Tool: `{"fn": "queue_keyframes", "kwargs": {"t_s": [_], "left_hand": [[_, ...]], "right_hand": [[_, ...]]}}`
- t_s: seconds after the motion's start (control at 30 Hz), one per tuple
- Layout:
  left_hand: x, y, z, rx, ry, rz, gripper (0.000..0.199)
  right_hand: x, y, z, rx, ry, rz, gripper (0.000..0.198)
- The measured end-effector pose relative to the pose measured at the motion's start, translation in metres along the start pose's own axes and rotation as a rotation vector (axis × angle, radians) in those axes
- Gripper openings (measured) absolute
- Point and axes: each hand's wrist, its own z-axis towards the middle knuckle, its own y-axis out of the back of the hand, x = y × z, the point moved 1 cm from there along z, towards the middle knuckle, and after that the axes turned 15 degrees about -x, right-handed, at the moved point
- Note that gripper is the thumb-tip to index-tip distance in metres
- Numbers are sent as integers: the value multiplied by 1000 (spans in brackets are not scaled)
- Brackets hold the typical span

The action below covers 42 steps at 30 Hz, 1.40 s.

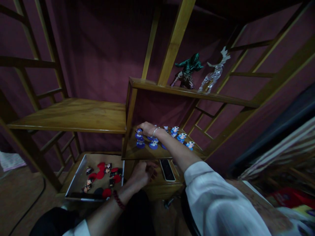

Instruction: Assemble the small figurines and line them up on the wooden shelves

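One right hand [147, 128] at several figurines [154, 144]; one phone [167, 170] below.

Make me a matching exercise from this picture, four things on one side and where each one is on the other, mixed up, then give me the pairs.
Things:
1. Right hand
2. Left hand
3. Red-and-black figurines
4. Clear figurine

Places:
A. In the shallow open box
B. On the upper right shelf
C. At the blue-based figurines
D. Beside the phone

Pairs: 1-C, 2-D, 3-A, 4-B
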Motion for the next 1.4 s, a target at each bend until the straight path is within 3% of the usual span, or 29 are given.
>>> {"fn": "queue_keyframes", "kwargs": {"t_s": [0.67,1.07,1.2,1.3,1.4], "left_hand": [[7,0,2,-1,7,-19,33],[1,2,-7,9,33,20,26],[-2,0,-14,-4,101,26,23],[1,-2,-19,17,118,36,20],[5,-5,-27,59,141,37,17]], "right_hand": [[0,6,-3,5,-27,40,43],[-30,27,-21,-286,-157,240,27],[-21,38,-41,-340,-160,239,26],[-9,44,-62,-455,-163,239,26],[6,43,-88,-545,-204,361,27]]}}
